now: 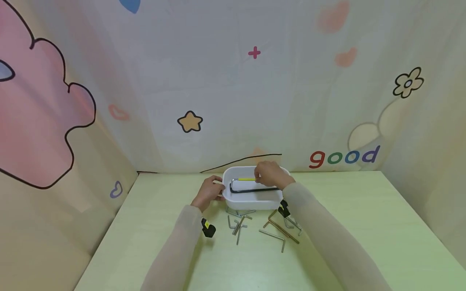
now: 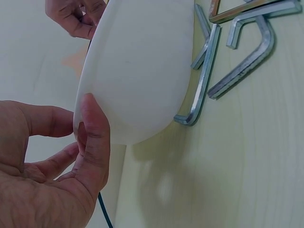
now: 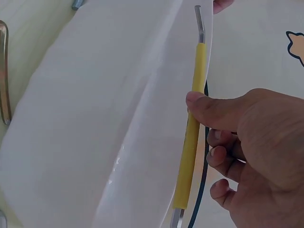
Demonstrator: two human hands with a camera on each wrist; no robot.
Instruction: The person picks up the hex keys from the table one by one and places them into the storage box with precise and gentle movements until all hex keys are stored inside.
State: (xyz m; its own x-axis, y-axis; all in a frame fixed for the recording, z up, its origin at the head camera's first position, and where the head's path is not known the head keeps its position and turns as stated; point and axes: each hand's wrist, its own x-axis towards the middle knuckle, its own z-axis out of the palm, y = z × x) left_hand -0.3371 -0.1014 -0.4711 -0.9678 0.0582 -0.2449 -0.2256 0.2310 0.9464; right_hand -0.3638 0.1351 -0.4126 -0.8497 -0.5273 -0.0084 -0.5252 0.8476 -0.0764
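Note:
A white plastic tub (image 1: 251, 205) stands toward the back of the table. At its left end my left hand (image 1: 208, 192) pinches the rim, thumb on one side and fingers on the other, as the left wrist view (image 2: 61, 156) shows. My right hand (image 1: 271, 173) holds an Allen key with a yellow sleeve (image 3: 192, 137) over the tub, thumb against the sleeve. Bare metal shows at both ends of that key, one of them bent. Inside the tub lies a larger black Allen key (image 1: 251, 190), its far right part hidden by my right hand.
In front of the tub lie several silver Allen keys (image 1: 238, 226), some crossing each other. Copper-coloured Allen keys (image 1: 284, 231) and another silver one (image 1: 272, 234) are to their right. A printed curtain (image 1: 225, 89) hangs behind the pale table (image 1: 153, 238).

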